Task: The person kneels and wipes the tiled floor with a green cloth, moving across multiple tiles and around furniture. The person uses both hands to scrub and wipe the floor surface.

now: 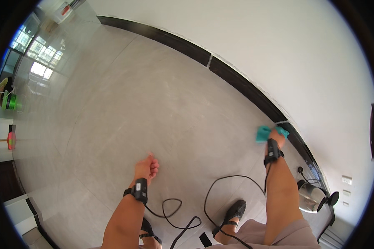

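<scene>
My right hand (277, 137) presses a teal cloth (263, 134) against the black baseboard (246, 93) at the foot of the white wall, close to a pale joint between two baseboard pieces. Part of the cloth hangs out left of the hand, and a smaller part shows on its right. My left hand (147, 166) hovers over the grey tiled floor (162, 102), its fingers curled in and its thumb pointing forward. Nothing shows in it. A black device is strapped to each wrist, the left one (140, 190) and the right one (272, 151).
Black cables (224, 178) trail from the wrist devices around my feet. A metal electric kettle (311, 197) stands near the wall at right, below wall sockets (347, 180). A white bucket (62, 13) is at far left, and a green object (10, 100) lies by the left edge.
</scene>
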`<state>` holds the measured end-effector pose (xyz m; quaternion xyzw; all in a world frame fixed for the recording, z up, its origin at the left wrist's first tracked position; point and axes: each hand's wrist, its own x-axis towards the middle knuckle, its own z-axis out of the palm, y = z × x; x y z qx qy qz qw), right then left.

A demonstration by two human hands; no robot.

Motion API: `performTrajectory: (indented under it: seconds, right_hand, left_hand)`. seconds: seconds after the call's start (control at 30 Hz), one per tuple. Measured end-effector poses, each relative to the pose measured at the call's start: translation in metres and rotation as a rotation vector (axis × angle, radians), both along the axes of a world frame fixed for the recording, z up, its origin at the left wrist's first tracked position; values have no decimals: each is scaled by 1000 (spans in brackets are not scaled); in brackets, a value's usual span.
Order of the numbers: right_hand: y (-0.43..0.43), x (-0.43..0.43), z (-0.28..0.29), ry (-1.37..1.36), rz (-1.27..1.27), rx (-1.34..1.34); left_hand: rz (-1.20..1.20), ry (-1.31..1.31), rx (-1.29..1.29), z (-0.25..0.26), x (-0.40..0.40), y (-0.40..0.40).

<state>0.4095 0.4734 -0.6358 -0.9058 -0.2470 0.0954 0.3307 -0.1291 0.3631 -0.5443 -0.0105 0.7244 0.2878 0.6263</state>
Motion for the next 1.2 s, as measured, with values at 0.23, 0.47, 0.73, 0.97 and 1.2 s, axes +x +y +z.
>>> performTrajectory:
  seconds: [0.23,0.47,0.73,0.97,1.2]
  right_hand:
    - [138,-331,45,11,665,73]
    - [234,-427,71,303,973,244]
    - [104,-285,99,176,589,184]
    - [110,-443,49,-73,1072,104]
    - [94,-470,68,401,1097,119]
  left_hand:
    - [-19,-29,-69,-4,-5,-2]
    - [-55,-36,-146,-3,-11,-4]
    - [-74,-92,-110,0,-13,-7]
    - [-24,-83,-72,-5,-12,-13]
    - [16,-138,-6,-2,-15,-18]
